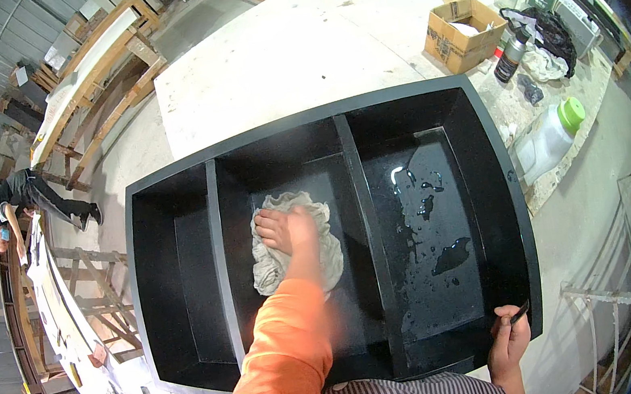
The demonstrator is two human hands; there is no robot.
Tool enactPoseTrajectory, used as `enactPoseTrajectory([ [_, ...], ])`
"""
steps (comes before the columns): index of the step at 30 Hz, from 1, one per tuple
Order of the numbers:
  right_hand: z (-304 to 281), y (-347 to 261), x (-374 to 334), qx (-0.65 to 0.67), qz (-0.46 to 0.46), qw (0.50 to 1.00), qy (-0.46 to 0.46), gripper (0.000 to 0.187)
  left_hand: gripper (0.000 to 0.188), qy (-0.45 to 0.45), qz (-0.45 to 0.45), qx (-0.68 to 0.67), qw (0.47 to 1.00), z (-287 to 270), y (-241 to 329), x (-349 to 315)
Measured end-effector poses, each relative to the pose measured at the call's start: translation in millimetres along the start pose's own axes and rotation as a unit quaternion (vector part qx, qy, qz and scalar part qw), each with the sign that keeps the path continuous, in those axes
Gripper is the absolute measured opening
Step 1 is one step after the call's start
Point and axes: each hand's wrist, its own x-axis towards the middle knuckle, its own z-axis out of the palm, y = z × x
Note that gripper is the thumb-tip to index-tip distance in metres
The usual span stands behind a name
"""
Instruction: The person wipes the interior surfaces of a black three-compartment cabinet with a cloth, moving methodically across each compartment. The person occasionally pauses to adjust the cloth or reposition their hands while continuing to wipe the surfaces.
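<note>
A black open box (359, 190) with three compartments lies on the white table before me. Inside its middle compartment, my left hand (288, 230) presses down on a crumpled off-white cloth (324, 257), fingers bent into the fabric. My right hand (508, 339) is closed at the box's near right corner. A short, slim dark object (520, 312) sticks out between its thumb and fingers; its kind is not clear. Puddles and drops of clear liquid (451, 256) lie on the floor of the right compartment.
Right of the box are a white bottle with green cap (553, 137), a dark spray can (509, 60), a cardboard box (463, 36) and a black plastic bag (552, 35). A person (39, 201) bends over another workbench at the far left. A white metal frame (608, 324) stands lower right.
</note>
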Motion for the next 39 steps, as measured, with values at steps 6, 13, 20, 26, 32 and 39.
enactPoseTrajectory([
  [6, -1, -3, -3, -0.003, 0.035, 0.999, -0.011, 0.018, 0.065, 0.054, 0.083, -0.012, 0.995, 14, 11, 40],
  [13, -1, -8, -1, -0.008, 0.031, 0.999, -0.032, 0.018, 0.047, 0.026, 0.027, -0.029, 0.999, 30, 38, 67],
  [20, -2, -13, 2, -0.019, 0.02, 0.997, -0.071, 0.018, 0.028, 0.029, 0.185, -0.155, 0.97, 26, 2, 67],
  [26, -1, -11, 5, -0.01, 0.013, 0.997, -0.077, 0.018, 0.034, -0.076, 0.349, -0.244, 0.902, 13, -10, 45],
  [32, 1, -12, 5, -0.018, 0.009, 0.998, -0.06, 0.019, 0.058, -0.015, 0.23, -0.134, 0.964, 8, -20, 24],
  [39, 1, -17, 6, -0.035, 0.029, 0.997, -0.065, 0.017, 0.047, -0.026, 0.177, -0.057, 0.982, 16, -7, 51],
])
